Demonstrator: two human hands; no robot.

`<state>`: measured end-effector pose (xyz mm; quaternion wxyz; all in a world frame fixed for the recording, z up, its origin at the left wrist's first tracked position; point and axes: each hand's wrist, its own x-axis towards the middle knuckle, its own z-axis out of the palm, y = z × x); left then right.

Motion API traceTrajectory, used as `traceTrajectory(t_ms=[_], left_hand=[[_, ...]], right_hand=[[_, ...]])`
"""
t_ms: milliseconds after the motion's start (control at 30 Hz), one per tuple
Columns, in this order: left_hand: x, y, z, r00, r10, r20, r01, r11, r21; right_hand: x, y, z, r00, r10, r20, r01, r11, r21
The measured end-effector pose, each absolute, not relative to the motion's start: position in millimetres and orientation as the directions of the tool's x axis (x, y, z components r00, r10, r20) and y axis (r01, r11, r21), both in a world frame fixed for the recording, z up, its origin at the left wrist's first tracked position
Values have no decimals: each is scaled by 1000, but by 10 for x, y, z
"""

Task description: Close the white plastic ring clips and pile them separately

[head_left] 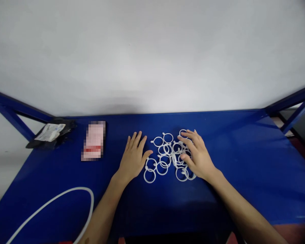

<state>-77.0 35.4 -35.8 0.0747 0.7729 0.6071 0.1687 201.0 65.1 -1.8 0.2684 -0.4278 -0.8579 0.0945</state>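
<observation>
Several white curtain rings (162, 168), each with a small eyelet, lie spread and overlapping on the blue table (218, 135). My left hand (133, 156) rests flat at the left side of the rings, fingers stretched out and the thumb tip by the nearest ring. Over the right part of the pile is my right hand (197, 154), its fingers apart and slightly bent. It covers some of the rings, and whether it touches them I cannot tell. Neither hand grips anything.
A blurred-out pink and red rectangular item (94, 140) lies left of my left hand. Further left is a black plastic bag (53, 135) with a white label. A white cord or tube (66, 193) curves by my left forearm. Blue frame bars (295, 101) stand at both sides.
</observation>
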Motion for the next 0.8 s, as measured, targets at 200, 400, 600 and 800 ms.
traceTrajectory(t_ms=[200,400,600,800], left_hand=[[-891,348,-206,312,949,42,863,-301,405],[-987,333,-104,379,923,-63,830,-309,464],[-887,345,-194,299,954,28,862,-282,421],[-809,354,-203,261,963,59,890,-264,372]], right_hand=[[1882,596,-40,-474,790,388,718,602,-349],[1884,623,-97,-447,806,387,753,573,-324],[1878,616,-102,-452,806,381,754,574,-320],[1882,625,-122,-445,806,390,745,575,-338]])
